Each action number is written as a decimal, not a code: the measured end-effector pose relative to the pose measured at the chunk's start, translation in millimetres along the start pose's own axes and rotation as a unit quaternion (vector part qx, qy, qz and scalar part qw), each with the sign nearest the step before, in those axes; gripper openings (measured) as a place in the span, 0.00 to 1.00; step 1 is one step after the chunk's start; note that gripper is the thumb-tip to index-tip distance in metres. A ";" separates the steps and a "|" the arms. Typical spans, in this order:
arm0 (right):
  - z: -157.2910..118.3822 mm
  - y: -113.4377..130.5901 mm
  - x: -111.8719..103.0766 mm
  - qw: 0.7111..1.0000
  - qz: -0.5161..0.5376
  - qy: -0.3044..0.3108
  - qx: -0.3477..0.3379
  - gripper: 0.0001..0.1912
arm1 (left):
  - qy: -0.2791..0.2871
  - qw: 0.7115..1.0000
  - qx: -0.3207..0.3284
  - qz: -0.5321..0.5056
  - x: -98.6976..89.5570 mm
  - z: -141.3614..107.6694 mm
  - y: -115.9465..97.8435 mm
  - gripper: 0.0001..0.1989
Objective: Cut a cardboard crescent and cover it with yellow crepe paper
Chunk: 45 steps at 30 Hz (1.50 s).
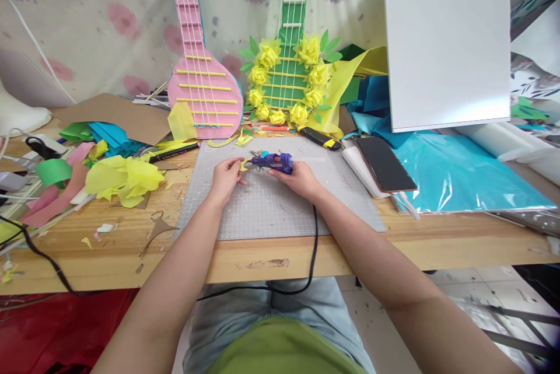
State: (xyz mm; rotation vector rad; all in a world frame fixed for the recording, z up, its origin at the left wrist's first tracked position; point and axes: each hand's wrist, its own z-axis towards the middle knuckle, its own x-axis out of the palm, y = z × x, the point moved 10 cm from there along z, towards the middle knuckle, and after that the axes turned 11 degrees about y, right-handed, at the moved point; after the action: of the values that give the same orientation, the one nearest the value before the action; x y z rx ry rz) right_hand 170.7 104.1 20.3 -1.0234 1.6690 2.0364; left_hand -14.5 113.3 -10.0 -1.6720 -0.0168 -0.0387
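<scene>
My right hand (301, 179) is closed around the handle of a purple hot glue gun (273, 161), with a clear glue stick (308, 158) sticking out of its back. The gun's nozzle points left. It meets a small piece of yellow paper (245, 164) pinched between the thumb and fingers of my left hand (227, 179). Both hands are above a grey cutting mat (280, 216). Beyond the mat stand a pink paper guitar (205, 91) and a green paper guitar (286, 70) edged with yellow paper flowers (308, 49).
Crumpled yellow paper (126, 178) and coloured scraps lie at left. A utility knife (321, 138) and a phone (385, 164) are right of the guitars. A white board (448, 53) stands behind a blue plastic-wrapped pack (468, 172). The gun's black cord (315, 240) hangs over the table edge.
</scene>
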 end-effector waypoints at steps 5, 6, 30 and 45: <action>0.3 1.6 0.9 1.000 0.002 0.000 -0.008 0.21 | 0.001 1.000 0.002 0.005 1.3 -0.5 0.0 0.13; 0.4 2.0 0.8 1.000 0.003 -0.002 -0.013 0.21 | 0.002 1.000 0.002 0.006 1.6 -0.4 0.1 0.14; -1.3 3.0 -2.3 1.000 -0.022 -0.010 -0.001 0.22 | 0.004 1.000 0.006 0.004 0.1 -0.1 0.4 0.13; -0.6 -0.4 2.5 1.000 -0.019 0.003 0.004 0.22 | 0.001 1.000 0.003 -0.003 -0.1 0.1 1.6 0.13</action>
State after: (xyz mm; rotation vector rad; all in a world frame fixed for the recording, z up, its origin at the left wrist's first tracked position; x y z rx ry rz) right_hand 169.4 103.1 18.3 -1.0522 1.6480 2.0031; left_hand -14.6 113.2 -11.6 -1.6650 -0.0206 -0.0459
